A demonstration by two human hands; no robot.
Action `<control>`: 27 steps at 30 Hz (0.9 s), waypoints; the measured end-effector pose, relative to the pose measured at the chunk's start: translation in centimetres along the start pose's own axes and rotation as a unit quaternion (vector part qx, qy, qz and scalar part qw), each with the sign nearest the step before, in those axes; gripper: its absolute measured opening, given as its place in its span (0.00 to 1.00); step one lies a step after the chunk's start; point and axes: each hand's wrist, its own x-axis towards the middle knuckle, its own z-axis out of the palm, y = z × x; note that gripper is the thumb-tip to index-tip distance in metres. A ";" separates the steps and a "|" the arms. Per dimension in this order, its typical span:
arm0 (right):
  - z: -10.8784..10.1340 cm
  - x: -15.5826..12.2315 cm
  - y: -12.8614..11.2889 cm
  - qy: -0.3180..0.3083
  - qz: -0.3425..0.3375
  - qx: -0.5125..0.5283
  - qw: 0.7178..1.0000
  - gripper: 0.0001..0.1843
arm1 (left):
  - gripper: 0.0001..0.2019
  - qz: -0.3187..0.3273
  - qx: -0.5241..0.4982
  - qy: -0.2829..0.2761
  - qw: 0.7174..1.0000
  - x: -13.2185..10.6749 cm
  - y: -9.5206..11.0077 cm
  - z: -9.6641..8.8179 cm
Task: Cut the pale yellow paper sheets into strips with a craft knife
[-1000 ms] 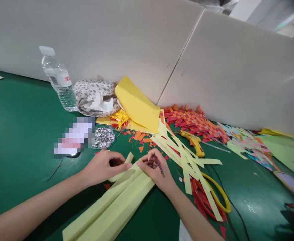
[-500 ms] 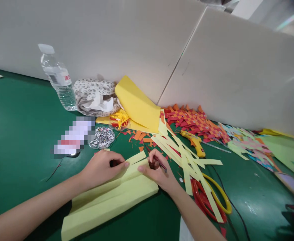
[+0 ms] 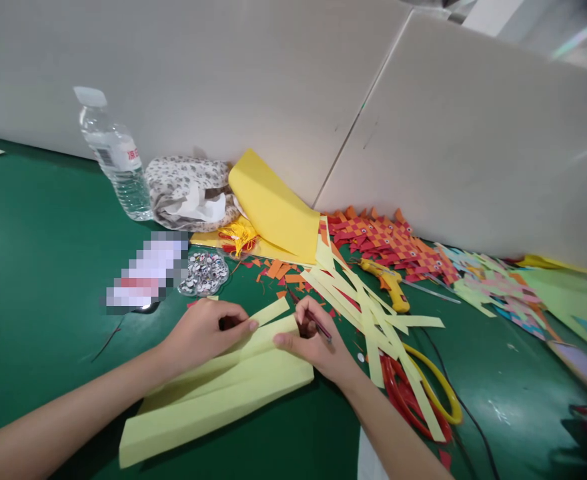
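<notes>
A pale yellow sheet of paper (image 3: 223,400), folded into long pleats, lies on the green table (image 3: 38,267) in front of me. My left hand (image 3: 206,332) pinches its upper edge with curled fingers. My right hand (image 3: 316,341) grips the same edge just to the right, index finger pressed on the fold, and also holds a thin dark pen (image 3: 318,323) between its fingers. A loose pale strip (image 3: 268,312) sticks out between the two hands.
Cut yellow strips (image 3: 368,307) lie piled to the right over red and yellow scissors (image 3: 423,393). A yellow glue gun (image 3: 386,280), woven paper fish (image 3: 388,243), googly eyes (image 3: 206,273), a water bottle (image 3: 116,160), a patterned pouch (image 3: 188,190) and yellow sheets (image 3: 273,210) line the grey wall.
The folded sheet has swung from a steep diagonal to lie flatter and more crosswise. Both hands stayed pinching its upper edge, the right hand shifting slightly.
</notes>
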 end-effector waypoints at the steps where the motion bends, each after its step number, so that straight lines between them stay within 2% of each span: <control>1: 0.0 -0.1 0.0 -0.008 0.001 0.004 1.000 0.25 | 0.20 -0.002 -0.008 -0.002 1.000 0.0 0.0 0.0; 9: 0.1 -0.3 -0.6 -0.047 0.018 0.022 0.999 0.27 | 0.19 0.000 -0.015 -0.001 1.000 -0.1 -0.2 0.3; 22: 0.0 -0.3 -0.4 -0.048 -0.010 -0.018 0.999 0.23 | 0.20 -0.024 0.008 0.009 1.000 -0.2 -0.1 0.2; 27: 0.1 -0.3 -0.4 -0.053 0.013 0.013 0.998 0.24 | 0.24 -0.022 0.000 -0.008 1.000 -0.1 0.1 -0.1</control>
